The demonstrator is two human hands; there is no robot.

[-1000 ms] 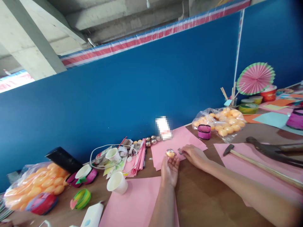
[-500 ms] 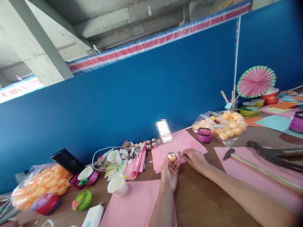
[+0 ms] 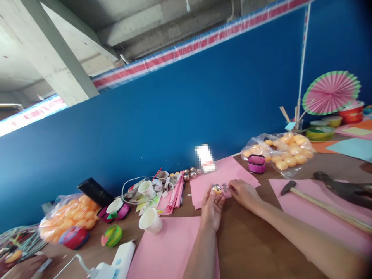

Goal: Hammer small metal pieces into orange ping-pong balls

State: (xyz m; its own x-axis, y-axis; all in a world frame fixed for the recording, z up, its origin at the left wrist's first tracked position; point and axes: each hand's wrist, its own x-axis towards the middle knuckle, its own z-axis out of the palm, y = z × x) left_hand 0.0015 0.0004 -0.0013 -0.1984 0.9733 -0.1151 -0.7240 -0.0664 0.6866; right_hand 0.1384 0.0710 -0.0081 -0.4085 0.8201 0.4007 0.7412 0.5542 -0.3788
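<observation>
My left hand (image 3: 212, 213) is closed around a small orange ball (image 3: 216, 192) and keeps it above the brown table. Shiny silvery material covers the upper part of the ball. Beside it, a little heap of small dark metal pieces (image 3: 224, 188) lies on pink paper (image 3: 203, 186). My right hand (image 3: 245, 195) rests at the right edge of that heap, fingers bent and drawn together. Whatever is between those fingertips is too small to make out. Several silvery balls (image 3: 190, 174) sit behind the paper's left edge.
A hammer (image 3: 322, 203) lies on pink sheets at right. Bags of orange balls (image 3: 290, 153) stand on both sides. Left of me are a white paper cup (image 3: 150, 221), a power strip (image 3: 123, 255) and a cable. Another person's hand (image 3: 30, 267) shows at lower left.
The view has shifted slightly, bringing another person's hand in at lower left. My left hand still has the ball; my right hand stays by the metal pieces.
</observation>
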